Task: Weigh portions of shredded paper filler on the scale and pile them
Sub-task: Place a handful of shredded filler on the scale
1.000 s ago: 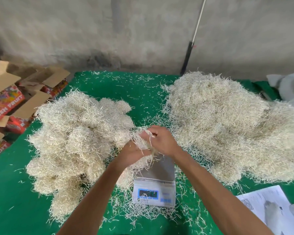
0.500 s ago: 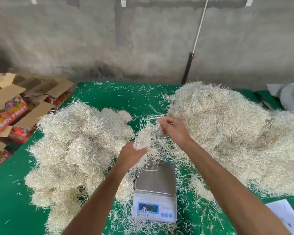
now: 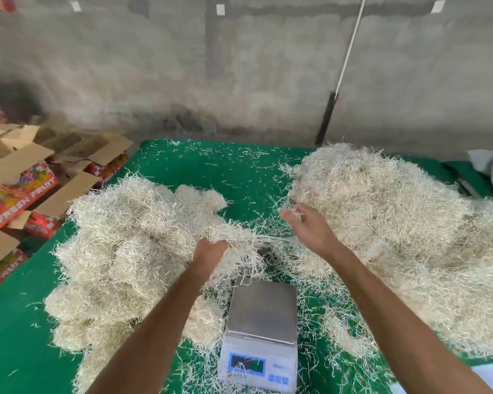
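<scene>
Head view. Green table cover [image 3: 26, 351] fills the lower frame, littered with loose strands. Scale [image 3: 261, 334] at lower centre, steel pan bare apart from a few stray strands at its far edge; display lit, reading not legible.

Left hand [image 3: 211, 248] at centre frame, just beyond the scale: fingers curled round a clump of shredded paper [image 3: 234, 237], held against the right edge of the left pile [image 3: 125, 257]. Strands stretch rightward from the clump.

Right hand [image 3: 308, 226] right of centre, at the near-left edge of the right pile [image 3: 396, 237]: fingers loosely spread, a few thin strands caught at the fingertips; firm pinch or not, cannot tell.

Cardboard boxes [image 3: 20, 189] with red "FRESH FRUIT" print at the left edge. Grey wall [image 3: 239, 81] across the top; a white pole [image 3: 350, 49] leans against it, upper right.
</scene>
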### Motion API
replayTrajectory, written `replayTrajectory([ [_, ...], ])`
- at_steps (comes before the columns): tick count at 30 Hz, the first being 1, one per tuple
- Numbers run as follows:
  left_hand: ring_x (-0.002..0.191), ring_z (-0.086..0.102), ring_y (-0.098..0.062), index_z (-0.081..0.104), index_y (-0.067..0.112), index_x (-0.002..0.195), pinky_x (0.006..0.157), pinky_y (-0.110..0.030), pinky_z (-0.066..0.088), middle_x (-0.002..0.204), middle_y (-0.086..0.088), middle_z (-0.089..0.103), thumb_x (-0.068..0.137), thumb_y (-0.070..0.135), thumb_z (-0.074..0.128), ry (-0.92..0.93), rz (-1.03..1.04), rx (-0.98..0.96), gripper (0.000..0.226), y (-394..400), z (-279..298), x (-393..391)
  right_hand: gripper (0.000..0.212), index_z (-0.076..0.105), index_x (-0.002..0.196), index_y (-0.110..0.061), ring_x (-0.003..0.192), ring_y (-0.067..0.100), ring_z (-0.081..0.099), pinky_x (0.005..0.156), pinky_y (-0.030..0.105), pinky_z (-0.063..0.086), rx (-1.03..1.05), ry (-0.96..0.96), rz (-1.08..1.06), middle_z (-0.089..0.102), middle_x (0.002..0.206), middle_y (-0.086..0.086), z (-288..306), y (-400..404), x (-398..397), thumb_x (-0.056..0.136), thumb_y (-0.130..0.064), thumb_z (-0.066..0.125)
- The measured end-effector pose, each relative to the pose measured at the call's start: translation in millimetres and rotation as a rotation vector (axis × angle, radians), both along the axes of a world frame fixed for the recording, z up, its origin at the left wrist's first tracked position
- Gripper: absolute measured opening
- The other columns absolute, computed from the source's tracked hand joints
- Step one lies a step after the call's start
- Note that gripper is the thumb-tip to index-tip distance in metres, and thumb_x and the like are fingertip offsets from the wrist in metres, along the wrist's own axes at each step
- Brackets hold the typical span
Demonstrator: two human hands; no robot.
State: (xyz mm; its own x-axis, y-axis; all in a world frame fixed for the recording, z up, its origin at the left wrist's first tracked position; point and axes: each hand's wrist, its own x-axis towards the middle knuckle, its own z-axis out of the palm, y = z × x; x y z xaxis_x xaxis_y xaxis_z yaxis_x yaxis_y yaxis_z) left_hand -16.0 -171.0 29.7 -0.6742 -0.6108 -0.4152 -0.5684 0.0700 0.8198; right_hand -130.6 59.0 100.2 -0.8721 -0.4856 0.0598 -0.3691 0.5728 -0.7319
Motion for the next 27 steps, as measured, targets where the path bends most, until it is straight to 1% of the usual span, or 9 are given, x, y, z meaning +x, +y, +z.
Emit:
replayTrajectory([
  [2, 0.092, 0.065, -0.023, 0.025, 0.005, 0.153, 0.068, -0.030, 0.060, 0.108, -0.015, 0.061, 0.088, 0.025, 0.070, 0.017, 0.017, -0.002, 0.082, -2.8, 7.2, -7.5, 0.068, 0.062, 0.104, -0.018, 0.070, 0.016, 0.063, 0.065, 0.031, 0.057, 0.389, 0.194, 0.251, 0.065, 0.082, -0.001, -9.8, 0.7, 8.8, 0.089, -0.082, 0.043],
  [5, 0.064, 0.048, -0.009, 0.028, 0.007, 0.152, 0.045, -0.019, 0.045, 0.085, -0.004, 0.054, 0.086, 0.021, 0.071, 0.027, 0.022, -0.018, 0.080, -2.0, 16.3, -17.1, 0.050, 0.056, 0.102, -0.019, 0.066, 0.012, 0.058, 0.062, 0.026, 0.050, 0.648, 0.392, 0.341, 0.054, 0.071, -0.007, -11.6, -0.6, -0.5, 0.097, -0.069, 0.049],
  [9, 0.055, 0.040, -0.007, 0.030, 0.001, 0.149, 0.038, -0.018, 0.036, 0.073, 0.000, 0.047, 0.089, 0.026, 0.071, 0.013, 0.081, -0.061, 0.077, -27.7, 20.6, -11.6, 0.030, 0.059, 0.086, -0.026, 0.058, 0.006, 0.052, 0.054, 0.024, 0.044, 0.193, 0.141, 0.052, 0.054, 0.070, -0.011, -2.8, 21.6, -26.9, 0.107, -0.045, 0.049],
  [11, 0.062, 0.049, -0.012, 0.028, -0.004, 0.150, 0.039, -0.019, 0.045, 0.081, -0.007, 0.053, 0.090, 0.030, 0.068, -0.010, 0.108, -0.058, 0.079, -42.1, 20.1, -6.0, 0.037, 0.063, 0.087, -0.014, 0.051, 0.009, 0.046, 0.056, 0.026, 0.044, -0.169, -0.042, -0.167, 0.052, 0.064, -0.005, 3.0, 43.0, -43.8, 0.106, -0.044, 0.052],
  [14, 0.088, 0.064, -0.023, 0.023, -0.005, 0.152, 0.074, -0.038, 0.061, 0.116, -0.024, 0.063, 0.092, 0.027, 0.064, -0.003, 0.115, -0.055, 0.080, -40.6, 17.7, -5.1, 0.048, 0.065, 0.102, -0.005, 0.061, 0.015, 0.056, 0.069, 0.035, 0.051, -0.272, -0.182, -0.208, 0.059, 0.073, 0.001, 3.2, 51.0, -53.6, 0.102, -0.052, 0.054],
  [17, 0.061, 0.047, -0.009, 0.027, -0.008, 0.148, 0.041, -0.018, 0.044, 0.078, -0.005, 0.052, 0.094, 0.023, 0.062, -0.022, 0.058, -0.015, 0.072, -26.6, 13.3, -10.4, 0.051, 0.066, 0.118, -0.009, 0.113, 0.022, 0.061, 0.104, 0.044, 0.042, -0.257, -0.352, -0.118, 0.065, 0.127, 0.008, -1.5, 41.8, -52.1, 0.100, -0.055, 0.057],
  [20, 0.059, 0.038, -0.008, 0.023, -0.006, 0.149, 0.036, -0.014, 0.033, 0.076, -0.001, 0.043, 0.094, 0.023, 0.060, -0.003, 0.070, -0.009, 0.072, -22.1, 10.7, -11.2, 0.044, 0.059, 0.133, -0.013, 0.132, 0.025, 0.049, 0.116, 0.049, 0.033, -0.215, -0.329, -0.155, 0.052, 0.150, 0.011, -4.4, 47.8, -57.8, 0.108, -0.047, 0.045],
  [24, 0.053, 0.035, -0.008, 0.035, -0.015, 0.142, 0.035, -0.019, 0.037, 0.065, 0.001, 0.038, 0.094, 0.018, 0.059, 0.004, 0.043, -0.051, 0.063, -23.9, 17.8, -15.8, 0.035, 0.059, 0.104, -0.003, 0.091, 0.026, 0.058, 0.091, 0.043, 0.051, 0.141, -0.110, -0.164, 0.063, 0.106, 0.019, -8.3, 72.6, -76.7, 0.112, -0.027, 0.036],
  [27, 0.072, 0.063, -0.023, 0.048, -0.014, 0.132, 0.082, -0.053, 0.058, 0.079, -0.017, 0.060, 0.091, 0.024, 0.065, 0.085, -0.017, 0.020, 0.059, -16.2, 28.2, -19.2, 0.022, 0.063, 0.098, -0.006, 0.075, 0.023, 0.060, 0.073, 0.038, 0.050, 0.632, 0.109, -0.183, 0.063, 0.087, 0.008, -7.2, 79.4, -81.8, 0.106, -0.017, 0.046],
])
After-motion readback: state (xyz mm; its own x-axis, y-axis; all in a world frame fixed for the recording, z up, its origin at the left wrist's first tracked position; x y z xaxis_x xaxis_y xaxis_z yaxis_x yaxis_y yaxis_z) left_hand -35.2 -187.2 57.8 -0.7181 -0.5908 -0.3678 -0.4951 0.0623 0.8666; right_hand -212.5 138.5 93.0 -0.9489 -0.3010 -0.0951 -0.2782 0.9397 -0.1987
